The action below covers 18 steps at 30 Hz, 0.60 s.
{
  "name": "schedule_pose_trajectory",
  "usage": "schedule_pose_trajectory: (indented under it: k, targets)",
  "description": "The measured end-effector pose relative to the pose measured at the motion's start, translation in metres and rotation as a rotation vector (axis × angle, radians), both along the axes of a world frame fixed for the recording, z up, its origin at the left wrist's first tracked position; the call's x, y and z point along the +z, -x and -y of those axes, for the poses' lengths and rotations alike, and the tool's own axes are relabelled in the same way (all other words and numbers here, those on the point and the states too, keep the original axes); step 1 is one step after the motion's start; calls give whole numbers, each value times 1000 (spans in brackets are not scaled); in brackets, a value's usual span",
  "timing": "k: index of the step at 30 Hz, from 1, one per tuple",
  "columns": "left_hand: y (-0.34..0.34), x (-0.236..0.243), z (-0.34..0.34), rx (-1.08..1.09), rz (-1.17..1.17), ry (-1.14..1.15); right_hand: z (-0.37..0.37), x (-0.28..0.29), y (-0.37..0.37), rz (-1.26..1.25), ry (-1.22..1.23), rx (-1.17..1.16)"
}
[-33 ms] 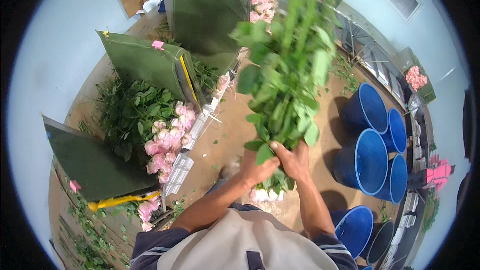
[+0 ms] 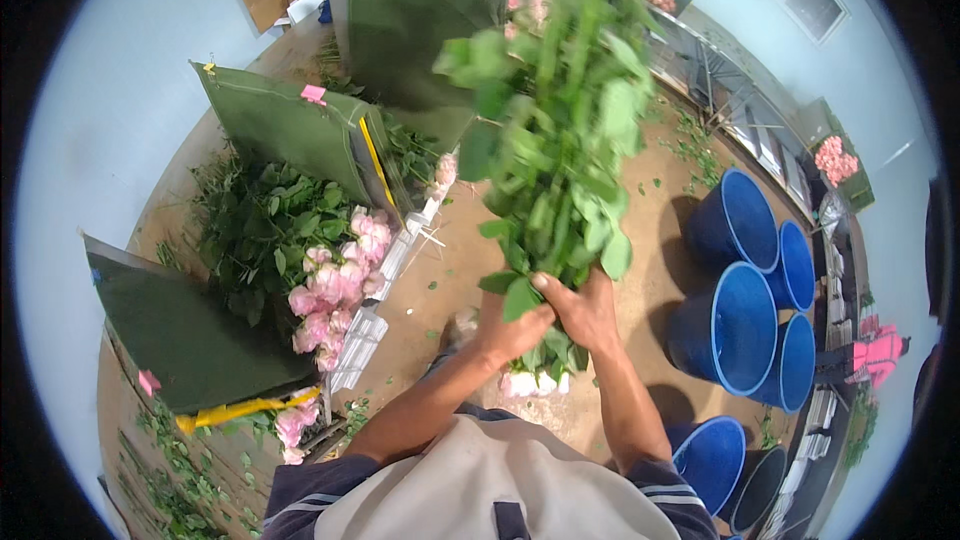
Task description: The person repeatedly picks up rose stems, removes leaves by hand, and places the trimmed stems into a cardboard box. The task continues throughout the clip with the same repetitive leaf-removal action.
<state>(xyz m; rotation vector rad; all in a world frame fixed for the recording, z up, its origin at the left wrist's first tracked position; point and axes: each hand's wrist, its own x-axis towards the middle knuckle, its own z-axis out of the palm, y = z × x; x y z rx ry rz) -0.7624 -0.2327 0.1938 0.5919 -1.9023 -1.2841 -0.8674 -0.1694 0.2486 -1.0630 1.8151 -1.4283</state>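
Green stems fill the middle of what we see: we are holding a bunch of roses point(image 2: 560, 130) upright in front of us, its leaves blurred and its pink heads barely showing at the top. Our left hand point(image 2: 510, 328) is wrapped around the lower stems from the left, and our right hand point(image 2: 588, 312) is clasped on the same stems just beside it, so both are closed on the bunch and touching each other. Nothing has shifted between the two pictures, which fall at the same instant; the grip and the bunch look alike in both, so we judge the gathering to be in mid-hold, not at a set-down. Below our hands the cut stem ends hang over the brown floor point(image 2: 660, 240). To our left lies a heap of pink roses point(image 2: 335, 285) with their leaves, between green boards point(image 2: 285, 130) standing on a bench. To our right, well apart from the bunch, stand blue buckets point(image 2: 735, 325) close together. We wear a pale apron point(image 2: 480, 490).
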Motion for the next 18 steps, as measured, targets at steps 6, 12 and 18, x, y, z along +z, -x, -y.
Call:
schedule_pose_trajectory:
  k: [6, 12, 18]
  targets:
    - [49, -11, 143, 432, -205, -133, 198, -5, 52, -69, 145, 396]
    - [68, -57, 283, 742, 4, -422, 383, -51, 74, -304, -211, 731]
    - [74, -118, 335, 1188, 48, -435, 441, -149, 72, -588, -452, 766]
